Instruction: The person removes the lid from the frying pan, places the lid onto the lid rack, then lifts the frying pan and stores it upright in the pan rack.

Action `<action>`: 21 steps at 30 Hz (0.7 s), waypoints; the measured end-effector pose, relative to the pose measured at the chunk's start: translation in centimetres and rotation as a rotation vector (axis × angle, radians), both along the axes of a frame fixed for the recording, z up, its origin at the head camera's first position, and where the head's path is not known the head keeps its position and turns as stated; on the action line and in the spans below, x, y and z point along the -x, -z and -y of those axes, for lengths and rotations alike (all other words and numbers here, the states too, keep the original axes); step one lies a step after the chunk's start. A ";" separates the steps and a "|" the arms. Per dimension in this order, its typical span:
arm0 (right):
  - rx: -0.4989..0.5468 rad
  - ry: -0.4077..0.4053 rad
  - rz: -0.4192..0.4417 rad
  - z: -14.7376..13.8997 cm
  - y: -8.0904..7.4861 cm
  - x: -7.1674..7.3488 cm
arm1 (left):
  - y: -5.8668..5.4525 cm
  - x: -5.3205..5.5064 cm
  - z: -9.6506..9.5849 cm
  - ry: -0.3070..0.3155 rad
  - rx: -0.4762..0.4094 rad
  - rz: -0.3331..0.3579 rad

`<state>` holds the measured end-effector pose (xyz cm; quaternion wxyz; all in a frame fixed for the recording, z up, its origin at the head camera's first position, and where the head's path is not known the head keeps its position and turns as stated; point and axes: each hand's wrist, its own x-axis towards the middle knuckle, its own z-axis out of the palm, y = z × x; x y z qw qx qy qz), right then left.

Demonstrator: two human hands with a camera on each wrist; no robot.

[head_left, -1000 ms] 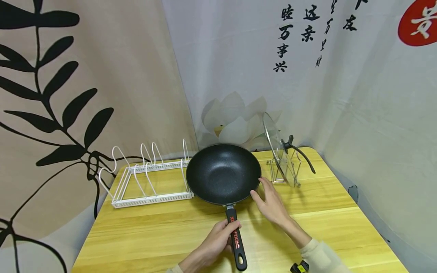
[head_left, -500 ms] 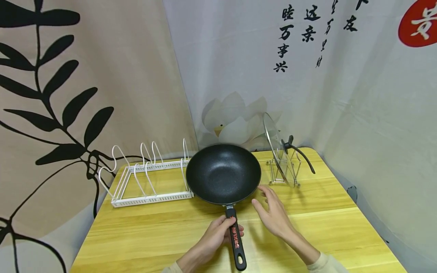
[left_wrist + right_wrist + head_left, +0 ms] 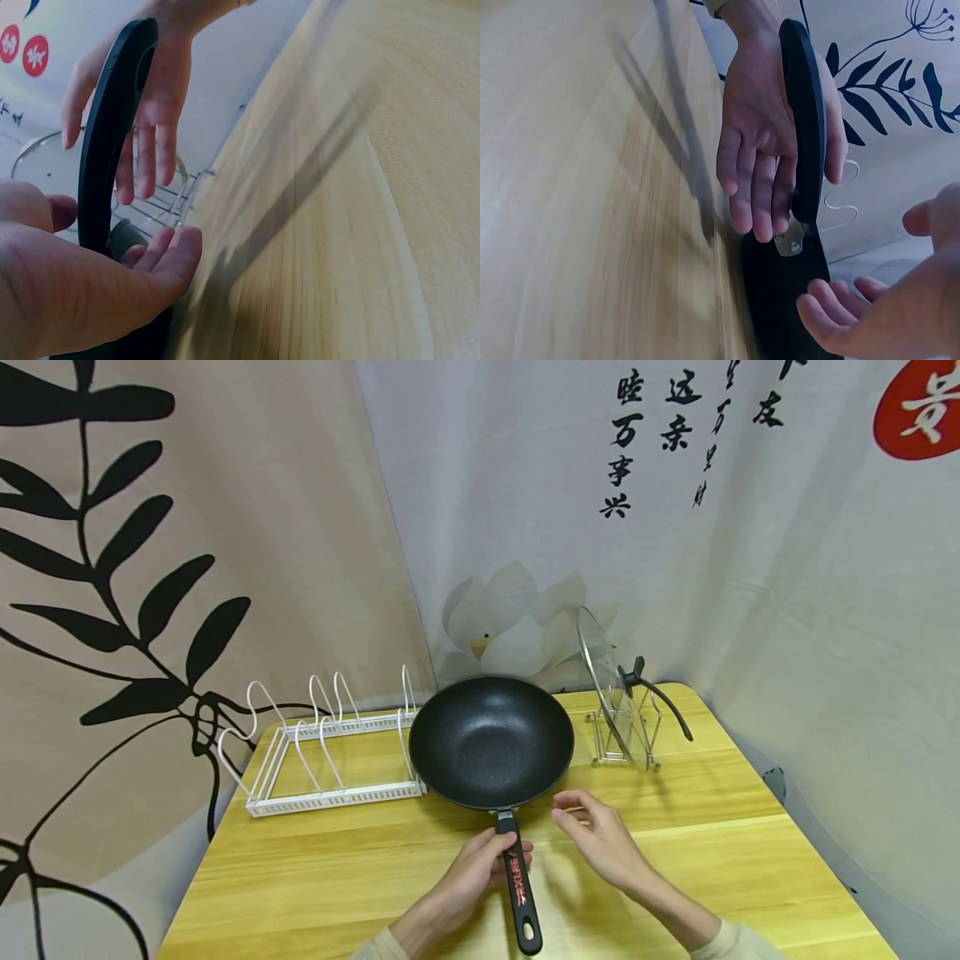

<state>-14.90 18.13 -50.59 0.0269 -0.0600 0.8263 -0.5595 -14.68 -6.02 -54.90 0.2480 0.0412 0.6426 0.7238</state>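
Note:
A black wok (image 3: 491, 739) sits face up on the wooden table, its long handle (image 3: 520, 889) pointing toward me. Around that handle lies my left hand (image 3: 468, 877), thumb at one side and fingers passing beneath. In the right wrist view, the left hand's fingers (image 3: 761, 195) look nearly straight and not wrapped tightly. My right hand (image 3: 603, 839) hovers just right of the handle's base, fingers loosely bent and holding nothing. It is apart from the wok's rim.
Left of the wok stands a white rack (image 3: 337, 793) with upright loops, its right end close to the wok. A glass lid (image 3: 607, 693) with a black knob leans upright in a wire stand (image 3: 652, 752) at the right. Curtains (image 3: 510, 485) hang behind the table (image 3: 337, 893).
My right hand has left the wok's right rim and drawn back toward me, its fingers bending a little. The left hand has shifted slightly on the handle. The wok has stayed put.

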 end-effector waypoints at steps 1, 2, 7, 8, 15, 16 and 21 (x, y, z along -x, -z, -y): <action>0.015 -0.023 0.022 -0.1 0.0 0.0 | 0.0 0.0 0.0 0.000 -0.004 0.004; 0.028 -0.047 0.044 -0.1 -0.1 -0.1 | -0.1 0.1 -0.1 0.001 -0.007 0.009; 0.089 -0.175 0.145 -0.3 -0.4 -0.5 | -0.2 0.2 -0.3 -0.002 -0.016 0.033; 0.103 -0.189 0.168 -0.2 -0.5 -0.6 | -0.1 0.2 -0.3 0.000 -0.017 0.037; 0.194 -0.280 0.307 0.4 -0.5 -0.9 | 0.0 0.4 -0.3 0.008 -0.043 0.061; 0.202 -0.291 0.329 0.5 -0.5 -0.9 | 0.0 0.4 -0.3 0.007 -0.049 0.063; 0.261 -0.347 0.418 1.2 -0.3 -1.2 | 0.0 0.5 -0.3 0.001 -0.074 0.089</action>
